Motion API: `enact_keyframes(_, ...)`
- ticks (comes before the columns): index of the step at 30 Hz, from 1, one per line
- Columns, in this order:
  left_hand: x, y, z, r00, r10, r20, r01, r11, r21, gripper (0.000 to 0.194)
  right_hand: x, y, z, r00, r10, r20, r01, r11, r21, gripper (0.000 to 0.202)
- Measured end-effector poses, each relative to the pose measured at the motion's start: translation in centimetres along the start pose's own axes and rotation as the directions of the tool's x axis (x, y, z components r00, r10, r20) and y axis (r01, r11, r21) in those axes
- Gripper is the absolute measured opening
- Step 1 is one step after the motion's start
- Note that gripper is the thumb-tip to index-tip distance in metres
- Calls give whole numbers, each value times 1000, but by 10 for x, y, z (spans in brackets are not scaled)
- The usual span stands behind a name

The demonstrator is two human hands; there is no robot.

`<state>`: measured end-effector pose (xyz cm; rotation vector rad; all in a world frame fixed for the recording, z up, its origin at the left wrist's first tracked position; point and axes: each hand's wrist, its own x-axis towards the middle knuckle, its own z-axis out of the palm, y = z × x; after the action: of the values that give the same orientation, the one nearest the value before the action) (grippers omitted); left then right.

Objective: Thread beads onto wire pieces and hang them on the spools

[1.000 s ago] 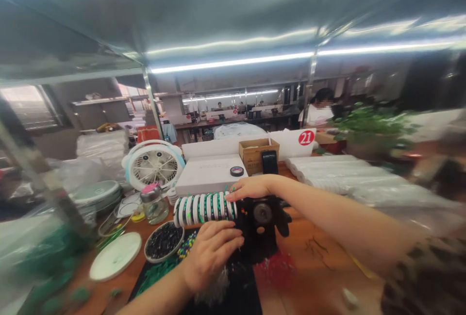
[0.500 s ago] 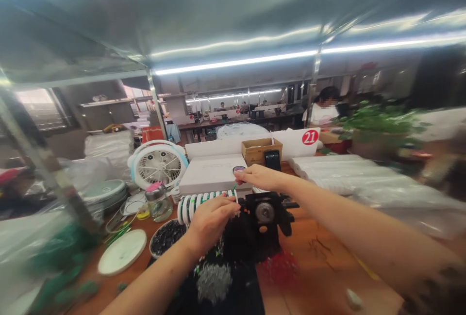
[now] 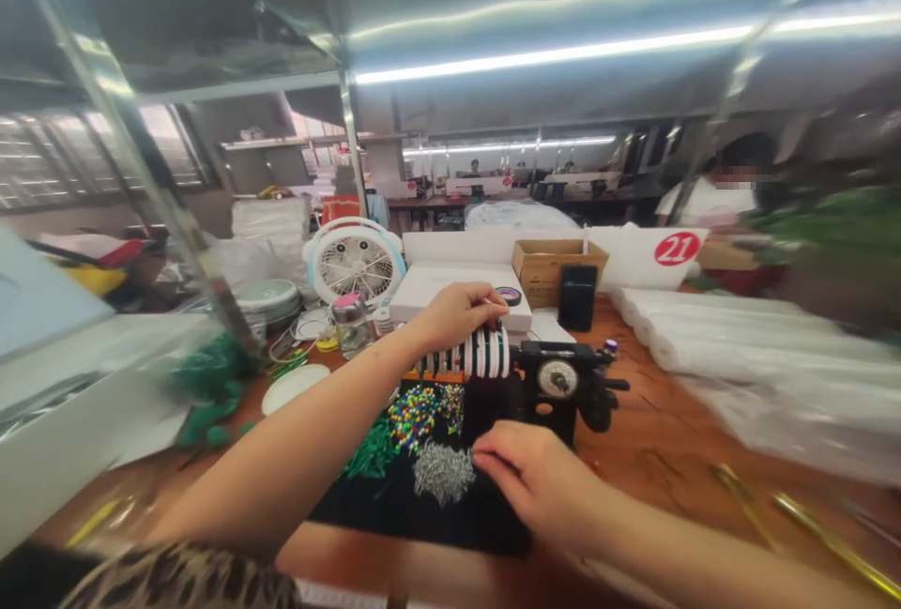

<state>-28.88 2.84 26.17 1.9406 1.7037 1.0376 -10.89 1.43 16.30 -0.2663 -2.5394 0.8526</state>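
Observation:
My left hand (image 3: 461, 316) reaches over the row of white rings (image 3: 485, 353) wound with green, on the spindle of a black machine with a round dial (image 3: 559, 378). Its fingers are bent together at the top of the rings near the machine; whatever they pinch is too small to make out. Lower down, my right hand (image 3: 527, 468) has thumb and forefinger brought together at the right edge of a heap of small silver pieces (image 3: 443, 473). Anything between those fingertips is hidden. Multicoloured beads (image 3: 414, 417) and green strips (image 3: 372, 449) lie alongside on a black mat (image 3: 422, 525).
Behind the rings stand a white box (image 3: 450, 285), a roll of tape (image 3: 508, 296), a cardboard box (image 3: 556, 262) and a black phone-like object (image 3: 577, 297). A fan (image 3: 358, 262) and glass jar (image 3: 352, 327) are left; wrapped white rolls (image 3: 696, 337) lie right. A person (image 3: 710, 196) sits beyond.
My right hand has dropped from above the rings, where it held a green strand, to the silver heap. My left hand has shifted onto the top of the rings. The view has turned left.

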Motion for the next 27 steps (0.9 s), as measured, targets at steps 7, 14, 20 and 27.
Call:
enact_keyframes(7, 0, -8, 5, 999, 50, 11, -49, 994, -93, 15, 50, 20, 62, 974, 178, 140, -116, 924, -364, 23)
enact_keyframes(14, -1, -10, 6, 997, 77, 1, -76, 994, -72, 14, 73, 38, 84, 964, 160, 211, -44, 881, -471, 20)
enact_keyframes(20, -1, -12, 6, 997, 81, 16, -79, 993, -84, 14, 71, 23, 76, 956, 107, 271, 80, 797, -598, 24)
enact_keyframes(27, -4, -4, -1, 998, 53, 43, -48, 994, -98, 18, 69, -5, 84, 917, -14, 399, 301, 680, -668, 16)
